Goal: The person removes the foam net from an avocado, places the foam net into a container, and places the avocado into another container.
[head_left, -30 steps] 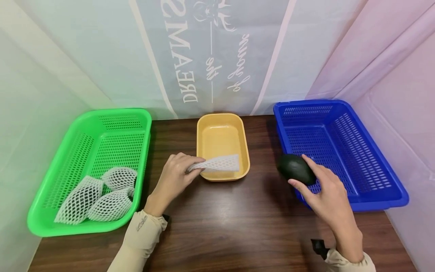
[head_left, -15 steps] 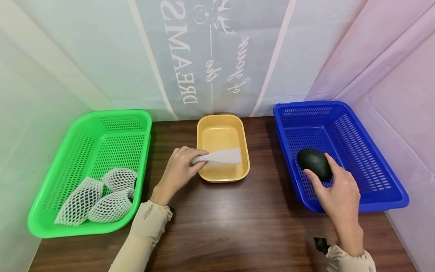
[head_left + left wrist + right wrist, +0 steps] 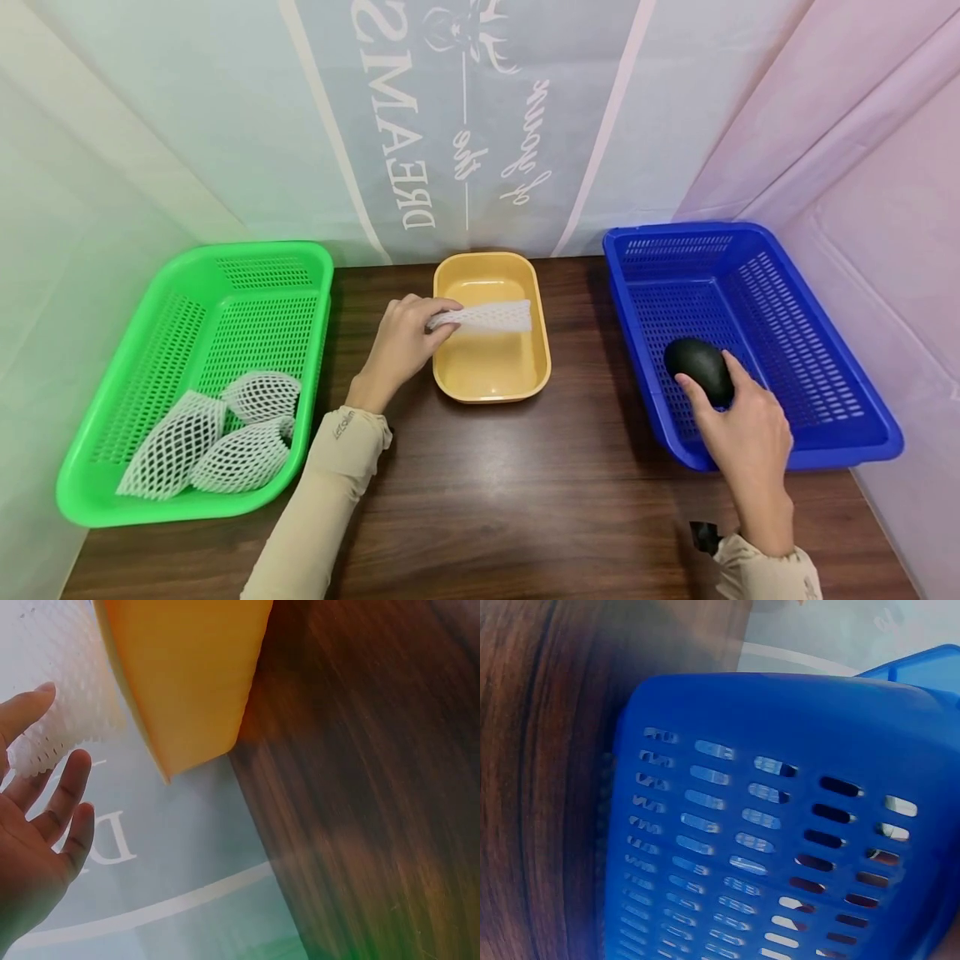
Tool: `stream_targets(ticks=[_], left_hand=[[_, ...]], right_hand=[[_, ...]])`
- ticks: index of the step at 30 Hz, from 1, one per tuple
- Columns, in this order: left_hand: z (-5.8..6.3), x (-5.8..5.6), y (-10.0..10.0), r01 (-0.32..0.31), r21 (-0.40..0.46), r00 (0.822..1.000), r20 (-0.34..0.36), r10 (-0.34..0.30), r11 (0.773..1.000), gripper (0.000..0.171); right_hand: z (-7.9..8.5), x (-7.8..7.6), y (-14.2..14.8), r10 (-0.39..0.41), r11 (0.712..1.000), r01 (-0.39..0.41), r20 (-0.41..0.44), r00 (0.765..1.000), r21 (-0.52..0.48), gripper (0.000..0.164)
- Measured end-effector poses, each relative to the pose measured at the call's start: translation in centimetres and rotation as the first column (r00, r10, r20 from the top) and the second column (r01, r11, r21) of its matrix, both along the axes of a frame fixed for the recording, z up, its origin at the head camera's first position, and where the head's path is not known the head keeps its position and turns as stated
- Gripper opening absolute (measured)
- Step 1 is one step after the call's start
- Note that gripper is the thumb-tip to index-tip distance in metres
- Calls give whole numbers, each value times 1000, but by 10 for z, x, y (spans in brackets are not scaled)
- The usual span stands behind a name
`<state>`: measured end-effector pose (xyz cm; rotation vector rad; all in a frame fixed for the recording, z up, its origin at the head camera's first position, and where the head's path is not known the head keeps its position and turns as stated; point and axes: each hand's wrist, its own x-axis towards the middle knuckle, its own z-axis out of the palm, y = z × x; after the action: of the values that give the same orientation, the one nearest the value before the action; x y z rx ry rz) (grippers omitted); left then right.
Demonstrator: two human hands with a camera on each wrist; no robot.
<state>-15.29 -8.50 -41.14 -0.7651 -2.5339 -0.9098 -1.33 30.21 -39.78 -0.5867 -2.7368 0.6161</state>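
Note:
My left hand pinches one end of a white foam fruit net between thumb and fingers. The net stretches out flat to the right above the yellow tray. In the left wrist view the same net shows beside the thumb. My right hand holds a dark green avocado low inside the blue basket, thumb on the near left side and fingers on the right. The right wrist view shows the basket's slotted wall, which hides most of that hand and the avocado.
A green basket stands at the left with three dark fruits in white foam nets near its front. Brown wooden table lies between the baskets. A printed curtain hangs right behind the containers.
My right hand has carried the avocado from over the basket's left rim to inside the basket. The left hand has moved forward over the tray with the foam net.

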Motion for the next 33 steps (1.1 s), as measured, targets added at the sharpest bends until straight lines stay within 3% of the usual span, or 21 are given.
stream_targets(ticks=[12, 19, 24, 29, 33], left_hand=[[-7, -20, 12, -64, -40, 997, 44, 66, 997, 20], [-12, -31, 19, -140, -79, 987, 71, 146, 987, 21], [-17, -37, 24, -161, -104, 979, 110, 172, 981, 21], [-25, -44, 29, -179, -145, 969, 144, 200, 973, 21], [-29, -46, 33, -206, -167, 965, 125, 229, 964, 22]], right_hand=[[-5, -3, 2, -8, 1000, 7, 174, 985, 10, 78], [-7, -5, 5, 43, 998, -55, 312, 949, 29, 85], [-7, -6, 6, 83, 995, -100, 395, 915, 22, 88], [-6, -7, 8, 94, 992, -122, 444, 891, 34, 90], [-5, -8, 9, 101, 990, -135, 465, 880, 42, 91]])
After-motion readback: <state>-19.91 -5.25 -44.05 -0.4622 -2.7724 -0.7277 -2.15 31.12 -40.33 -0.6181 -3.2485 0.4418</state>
